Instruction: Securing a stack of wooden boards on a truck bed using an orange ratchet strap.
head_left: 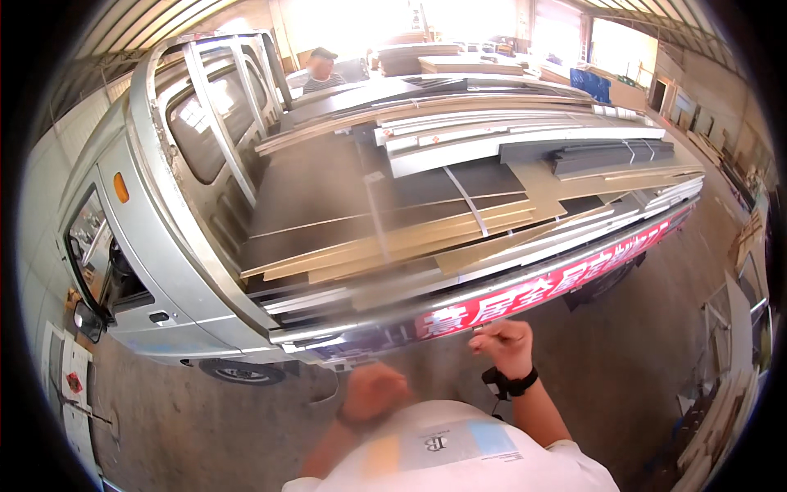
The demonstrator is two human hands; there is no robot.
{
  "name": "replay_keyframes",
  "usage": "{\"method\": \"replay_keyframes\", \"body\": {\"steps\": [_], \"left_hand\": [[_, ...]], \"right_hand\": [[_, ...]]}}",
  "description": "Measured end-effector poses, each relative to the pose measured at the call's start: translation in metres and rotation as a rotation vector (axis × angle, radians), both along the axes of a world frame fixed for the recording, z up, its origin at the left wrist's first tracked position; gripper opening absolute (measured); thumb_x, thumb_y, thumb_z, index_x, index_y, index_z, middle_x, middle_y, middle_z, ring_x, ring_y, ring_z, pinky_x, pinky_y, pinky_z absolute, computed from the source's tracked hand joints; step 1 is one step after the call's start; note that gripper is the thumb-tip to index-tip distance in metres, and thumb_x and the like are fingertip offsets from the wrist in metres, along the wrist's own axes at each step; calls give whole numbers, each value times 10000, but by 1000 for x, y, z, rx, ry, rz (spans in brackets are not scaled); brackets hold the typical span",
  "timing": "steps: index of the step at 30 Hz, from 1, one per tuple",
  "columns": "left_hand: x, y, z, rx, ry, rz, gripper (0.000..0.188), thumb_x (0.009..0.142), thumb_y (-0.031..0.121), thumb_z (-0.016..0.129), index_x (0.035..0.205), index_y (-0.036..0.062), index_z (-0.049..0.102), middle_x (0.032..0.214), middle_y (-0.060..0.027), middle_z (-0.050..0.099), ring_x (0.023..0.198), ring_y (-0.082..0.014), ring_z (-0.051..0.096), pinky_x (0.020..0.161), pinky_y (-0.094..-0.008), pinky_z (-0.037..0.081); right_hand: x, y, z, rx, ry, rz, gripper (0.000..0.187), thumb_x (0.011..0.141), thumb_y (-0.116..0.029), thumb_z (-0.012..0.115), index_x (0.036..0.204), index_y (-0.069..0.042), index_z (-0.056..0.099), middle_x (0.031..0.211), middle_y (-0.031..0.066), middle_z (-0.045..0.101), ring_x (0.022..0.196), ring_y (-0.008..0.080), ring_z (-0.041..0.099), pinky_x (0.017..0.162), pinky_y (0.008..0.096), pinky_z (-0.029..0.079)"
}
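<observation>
My right hand point(507, 344), with a dark band on its wrist, is raised just outside the truck's side rail, fingers curled in and pinched together. Whatever lies between those fingertips is too small to name. My left hand point(379, 392) hovers lower and to the left, near the truck bed's side, smeared by motion so its fingers cannot be read. In front of both hands runs the metal side panel point(348, 340) of the truck bed, with a red banner point(541, 297) along it. Flat boards point(385, 244) with brown edges lie stacked on the bed, under a pale strap point(467, 202).
The silver cab point(143, 238) stands at the left. White long packages point(459, 152) and dark strapped strips point(615, 157) lie across the load. Beyond the truck is a person in a cap point(324, 72). More boards point(721, 435) lean at the lower right.
</observation>
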State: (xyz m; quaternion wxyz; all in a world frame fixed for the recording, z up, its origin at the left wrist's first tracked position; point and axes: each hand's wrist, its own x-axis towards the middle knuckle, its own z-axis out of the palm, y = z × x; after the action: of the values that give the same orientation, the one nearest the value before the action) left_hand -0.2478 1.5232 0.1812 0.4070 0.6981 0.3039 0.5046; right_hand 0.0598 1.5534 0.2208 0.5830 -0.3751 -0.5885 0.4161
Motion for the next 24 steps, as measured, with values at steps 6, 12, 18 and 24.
{"method": "replay_keyframes", "body": {"steps": [6, 12, 18, 24], "left_hand": [[-5, 2, -20, -107, -217, -31, 329, 1074, 218, 630, 801, 34, 600, 664, -79, 678, 528, -132, 583, 523, -276, 497], [-16, -10, -26, -413, -52, 122, 306, 1080, 174, 559, 813, 27, 580, 667, -105, 679, 533, -141, 586, 540, -309, 506], [-16, -17, -43, -473, 48, 171, 149, 1058, 100, 577, 1036, -24, 657, 809, -124, 732, 647, -146, 635, 607, -300, 532], [-15, -22, -31, -475, 50, 156, 195, 1055, 76, 583, 1188, -36, 672, 926, -145, 754, 718, -149, 659, 653, -302, 554]], "right_hand": [[21, 32, 0, 100, 1009, 451, 729, 969, -729, 537, 591, -107, 505, 499, 15, 492, 465, 137, 444, 438, 305, 333], [26, 42, 25, 338, 969, 730, 744, 847, -844, 552, 619, -139, 485, 506, -45, 474, 446, 86, 419, 422, 257, 313], [27, 39, 29, 401, 982, 820, 712, 848, -817, 596, 614, -152, 490, 502, -42, 512, 440, 72, 484, 431, 226, 363], [25, 34, 18, 326, 916, 772, 776, 781, -900, 503, 597, -145, 486, 527, -31, 469, 457, 147, 402, 472, 311, 296]]}}
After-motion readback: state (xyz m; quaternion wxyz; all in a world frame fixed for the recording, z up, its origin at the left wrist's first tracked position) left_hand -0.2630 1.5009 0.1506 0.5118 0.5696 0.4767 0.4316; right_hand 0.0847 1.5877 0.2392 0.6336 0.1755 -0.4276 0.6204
